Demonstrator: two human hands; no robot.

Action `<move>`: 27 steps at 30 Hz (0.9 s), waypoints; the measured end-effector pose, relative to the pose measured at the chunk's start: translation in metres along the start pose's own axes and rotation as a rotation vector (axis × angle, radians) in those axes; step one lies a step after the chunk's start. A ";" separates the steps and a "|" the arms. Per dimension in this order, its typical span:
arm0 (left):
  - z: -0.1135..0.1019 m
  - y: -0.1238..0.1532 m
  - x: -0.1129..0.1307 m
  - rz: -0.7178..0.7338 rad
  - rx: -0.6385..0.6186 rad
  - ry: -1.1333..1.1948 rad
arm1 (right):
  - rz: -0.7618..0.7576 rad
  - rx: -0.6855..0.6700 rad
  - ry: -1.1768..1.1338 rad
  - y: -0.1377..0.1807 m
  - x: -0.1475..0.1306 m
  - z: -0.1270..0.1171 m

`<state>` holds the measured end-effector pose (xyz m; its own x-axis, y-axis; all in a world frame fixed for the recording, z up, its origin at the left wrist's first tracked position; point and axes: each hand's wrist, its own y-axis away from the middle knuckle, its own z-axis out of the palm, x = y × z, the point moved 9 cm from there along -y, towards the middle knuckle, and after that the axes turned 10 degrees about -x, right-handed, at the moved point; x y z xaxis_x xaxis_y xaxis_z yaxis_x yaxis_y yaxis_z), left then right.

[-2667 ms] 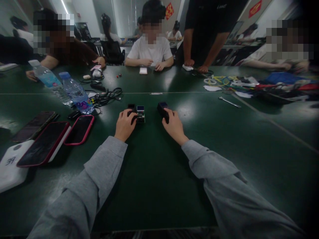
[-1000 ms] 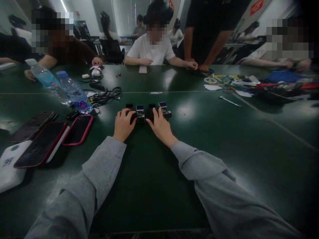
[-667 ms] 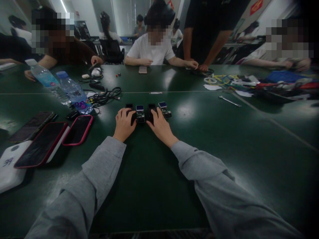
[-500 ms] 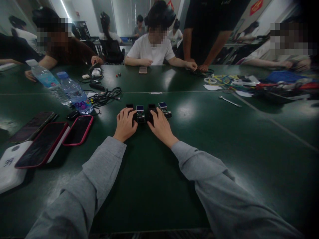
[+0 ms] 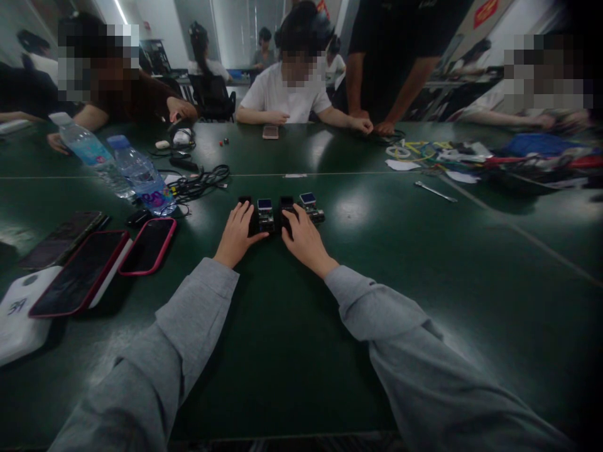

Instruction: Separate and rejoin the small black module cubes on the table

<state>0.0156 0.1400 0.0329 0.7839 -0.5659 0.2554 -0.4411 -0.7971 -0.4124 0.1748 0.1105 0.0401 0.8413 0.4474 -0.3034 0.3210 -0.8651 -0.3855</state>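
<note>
My left hand [image 5: 236, 237] lies over a small black device [image 5: 245, 200], fingers forward and thumb stretched out to the right. The thumb tip is at the near edge of a small circuit module with a pale-framed screen [image 5: 265, 215]. My right hand [image 5: 307, 242] rests on a second black device [image 5: 286, 203], thumb and fingers apart. A second screen module [image 5: 308, 199], tilted a little, lies just beyond its fingers, with its board partly beside them. All of these stand in a row on the green table [image 5: 292, 351]. My hands hide the near parts of both black devices.
To the left are two water bottles [image 5: 144, 179], a tangle of black cables [image 5: 202, 183], red-edged phones [image 5: 148, 247] and a white case [image 5: 21, 314]. A wrench [image 5: 436, 191] lies at right, before a pile of coloured cables [image 5: 424, 150]. Several people sit or stand across the table.
My left thumb has swung out to the right and its fingers have straightened. My right fingers have shifted slightly on the black device. The devices have stayed in place.
</note>
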 end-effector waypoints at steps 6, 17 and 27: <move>-0.001 0.001 0.001 0.013 -0.019 0.023 | -0.045 -0.041 -0.074 0.000 -0.004 0.000; -0.009 0.003 0.007 0.038 0.025 0.051 | -0.088 -0.091 -0.061 0.001 -0.008 0.002; -0.010 0.003 0.007 0.053 0.041 0.077 | -0.065 -0.093 -0.060 -0.001 -0.004 0.005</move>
<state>0.0148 0.1314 0.0421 0.7232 -0.6230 0.2981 -0.4615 -0.7570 -0.4626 0.1694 0.1106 0.0370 0.7906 0.5137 -0.3333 0.4152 -0.8498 -0.3248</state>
